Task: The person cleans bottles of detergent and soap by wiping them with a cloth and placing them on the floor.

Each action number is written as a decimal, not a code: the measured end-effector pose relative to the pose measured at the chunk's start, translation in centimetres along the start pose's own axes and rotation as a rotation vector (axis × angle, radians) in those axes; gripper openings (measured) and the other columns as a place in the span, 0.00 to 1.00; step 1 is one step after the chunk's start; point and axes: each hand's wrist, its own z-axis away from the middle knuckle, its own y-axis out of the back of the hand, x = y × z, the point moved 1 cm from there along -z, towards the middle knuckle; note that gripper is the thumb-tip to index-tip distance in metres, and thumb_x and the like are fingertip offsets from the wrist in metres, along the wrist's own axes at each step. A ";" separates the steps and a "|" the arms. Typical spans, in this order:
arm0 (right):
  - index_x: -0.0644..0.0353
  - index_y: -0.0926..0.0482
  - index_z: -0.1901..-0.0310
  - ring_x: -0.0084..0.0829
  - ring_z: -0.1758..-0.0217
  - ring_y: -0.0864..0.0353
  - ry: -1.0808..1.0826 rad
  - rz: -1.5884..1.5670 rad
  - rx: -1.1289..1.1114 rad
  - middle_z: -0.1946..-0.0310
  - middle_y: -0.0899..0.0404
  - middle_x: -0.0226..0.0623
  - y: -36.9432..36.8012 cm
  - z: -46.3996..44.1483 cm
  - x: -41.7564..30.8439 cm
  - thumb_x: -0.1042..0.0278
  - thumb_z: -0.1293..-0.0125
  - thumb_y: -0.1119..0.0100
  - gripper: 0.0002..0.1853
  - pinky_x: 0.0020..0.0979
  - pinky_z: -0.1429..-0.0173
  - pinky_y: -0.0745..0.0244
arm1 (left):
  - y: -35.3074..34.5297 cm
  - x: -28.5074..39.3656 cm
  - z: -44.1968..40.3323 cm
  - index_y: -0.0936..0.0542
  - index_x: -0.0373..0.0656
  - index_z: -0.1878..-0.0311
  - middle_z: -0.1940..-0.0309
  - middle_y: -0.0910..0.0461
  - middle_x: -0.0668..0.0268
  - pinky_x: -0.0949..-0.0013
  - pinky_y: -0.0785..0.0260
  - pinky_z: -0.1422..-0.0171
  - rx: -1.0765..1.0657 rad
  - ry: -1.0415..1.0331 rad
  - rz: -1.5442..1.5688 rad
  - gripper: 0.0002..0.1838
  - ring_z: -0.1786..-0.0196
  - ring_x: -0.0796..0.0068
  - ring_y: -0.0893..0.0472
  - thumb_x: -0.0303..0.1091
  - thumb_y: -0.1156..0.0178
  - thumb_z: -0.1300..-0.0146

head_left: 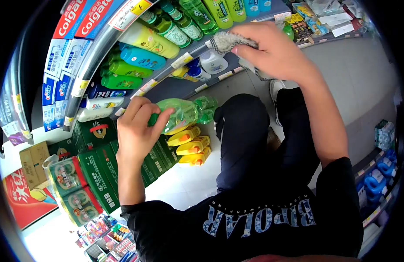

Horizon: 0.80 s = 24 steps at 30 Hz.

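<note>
My left hand (140,120) grips a clear green bottle (182,114) by its green cap end, its base pointing right toward my knee. A grey checked cloth (230,41) is pinched in my right hand (272,50), which is raised at the shelf edge. Part of the cloth hangs below the fingers. Close by on the shelf stand green bottles (197,15), a yellow bottle (148,40) and a blue bottle (143,56). Just under the held bottle are yellow bottles (194,146) with orange parts, near the floor.
Colgate boxes (73,19) line an upper shelf on the left. Green cartons (99,179) and wrapped can packs (75,187) are stacked at lower left, beside a brown box (33,165). Blue jugs (375,182) sit on a shelf at far right.
</note>
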 end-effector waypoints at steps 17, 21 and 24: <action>0.68 0.20 0.52 0.50 0.57 0.21 0.018 0.137 -0.099 0.60 0.19 0.50 0.7 1.9 -1.1 0.72 0.36 0.36 0.13 0.41 0.50 0.27 | -10.6 -1.7 10.3 0.22 0.38 0.60 0.58 0.24 0.55 0.56 0.27 0.52 -0.786 0.185 0.362 0.15 0.56 0.51 0.19 0.34 0.27 0.43; 0.67 0.20 0.52 0.49 0.56 0.21 -0.021 0.165 -0.126 0.61 0.20 0.50 1.0 2.9 -1.1 0.72 0.36 0.36 0.13 0.42 0.51 0.27 | -15.7 -3.3 13.5 0.21 0.38 0.55 0.54 0.23 0.53 0.56 0.28 0.45 -0.840 0.197 0.373 0.17 0.49 0.50 0.20 0.34 0.27 0.43; 0.66 0.20 0.51 0.45 0.59 0.21 -0.006 0.196 -0.043 0.63 0.20 0.50 0.4 3.5 -0.8 0.72 0.36 0.36 0.14 0.40 0.55 0.28 | -19.0 -4.8 15.5 0.21 0.37 0.53 0.52 0.22 0.51 0.56 0.29 0.39 -0.874 0.277 0.427 0.18 0.45 0.48 0.21 0.33 0.28 0.44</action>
